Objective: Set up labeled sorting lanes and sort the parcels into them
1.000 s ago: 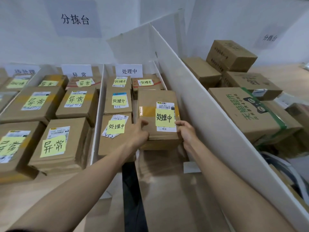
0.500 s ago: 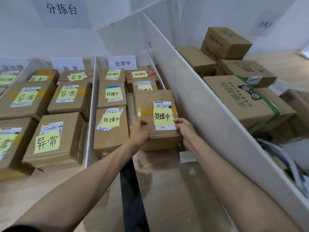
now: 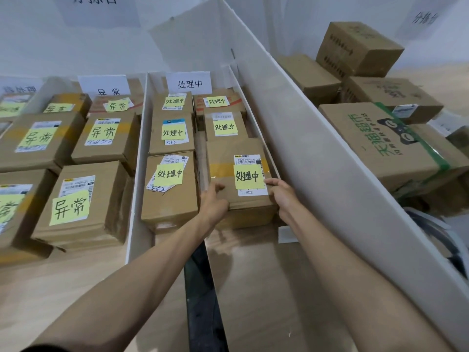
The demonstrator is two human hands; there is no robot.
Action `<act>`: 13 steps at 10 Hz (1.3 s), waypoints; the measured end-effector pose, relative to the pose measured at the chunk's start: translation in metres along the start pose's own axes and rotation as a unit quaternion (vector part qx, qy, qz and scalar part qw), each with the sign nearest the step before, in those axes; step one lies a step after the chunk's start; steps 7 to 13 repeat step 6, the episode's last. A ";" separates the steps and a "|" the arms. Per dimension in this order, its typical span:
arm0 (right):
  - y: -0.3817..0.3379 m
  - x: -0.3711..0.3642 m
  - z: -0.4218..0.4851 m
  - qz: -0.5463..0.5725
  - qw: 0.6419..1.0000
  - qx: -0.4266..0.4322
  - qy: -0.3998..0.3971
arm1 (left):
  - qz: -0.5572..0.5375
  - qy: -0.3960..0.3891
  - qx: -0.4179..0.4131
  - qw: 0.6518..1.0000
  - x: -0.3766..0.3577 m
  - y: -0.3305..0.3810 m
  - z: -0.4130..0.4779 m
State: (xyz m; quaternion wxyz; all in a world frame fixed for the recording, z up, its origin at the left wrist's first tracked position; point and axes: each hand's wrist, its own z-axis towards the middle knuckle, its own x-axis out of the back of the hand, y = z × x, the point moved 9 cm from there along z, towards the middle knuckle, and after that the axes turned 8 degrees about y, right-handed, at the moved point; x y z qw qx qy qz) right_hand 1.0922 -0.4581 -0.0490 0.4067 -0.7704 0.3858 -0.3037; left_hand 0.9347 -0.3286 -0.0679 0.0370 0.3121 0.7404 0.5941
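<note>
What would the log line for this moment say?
left hand: grips parcel | right hand: grips parcel | yellow note: 处理中 | lane sign: 处理中

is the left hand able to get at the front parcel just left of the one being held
Probably yes: the left hand grips the held parcel right beside the neighbouring parcel. Nothing stands between them, though it must let go first.
</note>
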 end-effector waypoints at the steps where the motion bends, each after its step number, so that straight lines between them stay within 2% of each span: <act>1: 0.000 -0.002 0.003 -0.001 1.000 0.006 -0.003 | 0.004 -0.006 0.004 1.000 -0.001 0.001 0.003; 4: -0.002 -0.003 0.001 -0.024 0.999 0.022 0.002 | 0.039 -0.041 0.007 0.998 0.005 0.012 -0.005; 6: -0.017 -0.004 -0.011 -0.089 0.990 0.098 0.050 | 0.104 -0.045 -0.027 0.993 0.038 0.038 -0.036; 13: -0.017 -0.004 -0.011 -0.089 0.990 0.098 0.050 | 0.104 -0.045 -0.027 0.993 0.038 0.038 -0.036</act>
